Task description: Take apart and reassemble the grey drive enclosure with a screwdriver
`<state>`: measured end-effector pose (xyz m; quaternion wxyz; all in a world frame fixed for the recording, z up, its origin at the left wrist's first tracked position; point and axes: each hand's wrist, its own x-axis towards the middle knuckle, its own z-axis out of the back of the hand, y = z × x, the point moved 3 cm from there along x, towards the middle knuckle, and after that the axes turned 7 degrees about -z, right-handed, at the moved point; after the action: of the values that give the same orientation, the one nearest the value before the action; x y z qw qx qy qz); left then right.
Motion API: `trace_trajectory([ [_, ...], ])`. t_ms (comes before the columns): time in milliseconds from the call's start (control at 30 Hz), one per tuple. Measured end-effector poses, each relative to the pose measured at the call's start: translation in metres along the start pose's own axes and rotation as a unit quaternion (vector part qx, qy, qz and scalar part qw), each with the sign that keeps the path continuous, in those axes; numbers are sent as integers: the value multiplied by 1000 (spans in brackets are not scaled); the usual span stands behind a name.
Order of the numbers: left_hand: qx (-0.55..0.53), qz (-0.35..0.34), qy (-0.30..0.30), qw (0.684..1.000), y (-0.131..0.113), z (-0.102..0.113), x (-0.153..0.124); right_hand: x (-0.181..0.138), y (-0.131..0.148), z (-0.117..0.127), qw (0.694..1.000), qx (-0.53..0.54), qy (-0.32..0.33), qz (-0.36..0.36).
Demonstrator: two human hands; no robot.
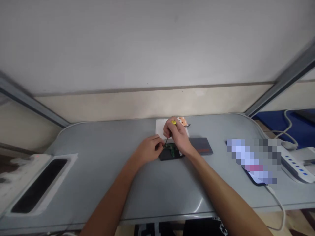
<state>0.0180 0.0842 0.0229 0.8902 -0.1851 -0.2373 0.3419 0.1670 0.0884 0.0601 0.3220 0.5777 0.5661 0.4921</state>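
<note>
1. While the right hand (176,133) is closed around a yellow-ended tool (173,122), the thin shaft slants down to a green circuit board (173,150); I judge the tool to be a screwdriver.
2. Left hand (149,149): thumb and finger drawn together near the shaft's lower end. Whether they pinch anything small, I cannot tell.
3. Location: the board shows against a black casing (165,155), in it or on it I cannot say. The casing rests on the counter (103,147), nearer me than the white paper (159,126) and near a flat grey box (204,146).
4. Finding: the shaft is tilted. I would bring it more upright, to lessen the risk of slipping.
5. Recommended: light pressure along the shaft, slow turns, the tip clear of the board's parts.
6. Recommended: I would brace the casing with the left hand, fingertips outside the tip's path.
</note>
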Motion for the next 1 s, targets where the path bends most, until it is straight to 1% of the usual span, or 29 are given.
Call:
trace_trajectory([
  [133,-8,4,6,1000,-2,1,1,-3,-4,5,999,30,5,13],
  [300,-5,7,5,1000,-1,0,0,0,-5,10,995,97,29,-2],
  [467,-16,7,-5,1000,-3,2,1,-4,0,13,997,74,36,11],
  [667,-23,4,1,1000,-2,1,1,-3,-4,13,999,30,-13,11],
  [867,-16,12,7,1000,-1,1,1,-2,0,10,997,78,15,0],
  [1000,-20,7,-3,1000,0,1,0,-3,-2,10,998,57,15,3],
])
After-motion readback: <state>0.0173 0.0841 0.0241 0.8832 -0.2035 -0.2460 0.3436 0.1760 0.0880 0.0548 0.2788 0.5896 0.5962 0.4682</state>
